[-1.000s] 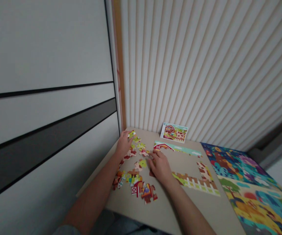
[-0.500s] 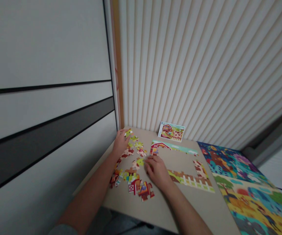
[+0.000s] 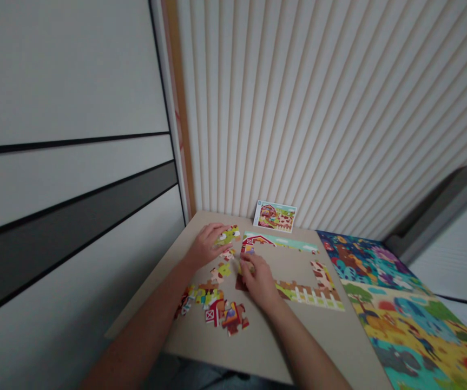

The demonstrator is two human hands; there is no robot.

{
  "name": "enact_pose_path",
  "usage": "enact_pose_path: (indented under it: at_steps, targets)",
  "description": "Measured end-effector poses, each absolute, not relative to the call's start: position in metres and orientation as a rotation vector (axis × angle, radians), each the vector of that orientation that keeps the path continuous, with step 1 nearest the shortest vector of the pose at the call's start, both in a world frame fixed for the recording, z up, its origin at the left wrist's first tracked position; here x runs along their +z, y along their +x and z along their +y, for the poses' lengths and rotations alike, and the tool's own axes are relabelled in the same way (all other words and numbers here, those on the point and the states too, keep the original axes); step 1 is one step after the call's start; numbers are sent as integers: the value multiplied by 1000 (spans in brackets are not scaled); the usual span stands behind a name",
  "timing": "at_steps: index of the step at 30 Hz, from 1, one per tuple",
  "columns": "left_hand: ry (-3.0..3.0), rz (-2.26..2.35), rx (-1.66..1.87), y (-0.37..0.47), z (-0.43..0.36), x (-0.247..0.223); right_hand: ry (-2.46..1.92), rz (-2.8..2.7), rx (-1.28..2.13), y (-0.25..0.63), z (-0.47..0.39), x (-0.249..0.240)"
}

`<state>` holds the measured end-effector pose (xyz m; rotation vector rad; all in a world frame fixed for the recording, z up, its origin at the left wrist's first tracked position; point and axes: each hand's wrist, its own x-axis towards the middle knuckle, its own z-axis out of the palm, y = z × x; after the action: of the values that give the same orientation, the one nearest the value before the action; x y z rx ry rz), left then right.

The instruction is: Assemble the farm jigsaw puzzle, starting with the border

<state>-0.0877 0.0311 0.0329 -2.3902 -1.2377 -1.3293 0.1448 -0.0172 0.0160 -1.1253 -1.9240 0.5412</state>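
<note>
My left hand (image 3: 208, 246) lies over a group of green puzzle pieces (image 3: 230, 234), fingers stretched out and touching them. Curled at the left side of the partly joined puzzle border (image 3: 314, 297) is my right hand (image 3: 258, 279). A bit of yellow-green shows between its thumb and fingers, but whether it is a held piece I cannot make out. Between the hands lies a small joined green and pink cluster (image 3: 221, 272). Nearer me are a red barn cluster (image 3: 230, 316) and several mixed pieces (image 3: 203, 294). The hand hides part of the border's left side.
A farm picture card (image 3: 275, 216) leans against the pleated curtain (image 3: 257, 108) behind the table (image 3: 274, 346). Two colourful animal pictures (image 3: 415, 330) lie along the right edge. A white panelled wall (image 3: 74, 216) stands close on the left.
My left hand has moved right and toward me, and green pieces have shifted right with it. My right hand stays near the border's left side. The view has turned slightly right.
</note>
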Motion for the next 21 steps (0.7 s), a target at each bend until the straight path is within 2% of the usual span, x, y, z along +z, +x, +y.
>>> enact_pose_path:
  at_steps: [7,14,21]
  targets:
    - [-2519,-1109,-1169,-77,28,31,-1091,-1640,755,145,-10,17]
    - [-2642,-975,-1052,-66,23,32,-1074,-1570,817,146,-6,18]
    - [-2656,-950,-1066,-63,25,31,-1074,-1490,904,145,-1,9]
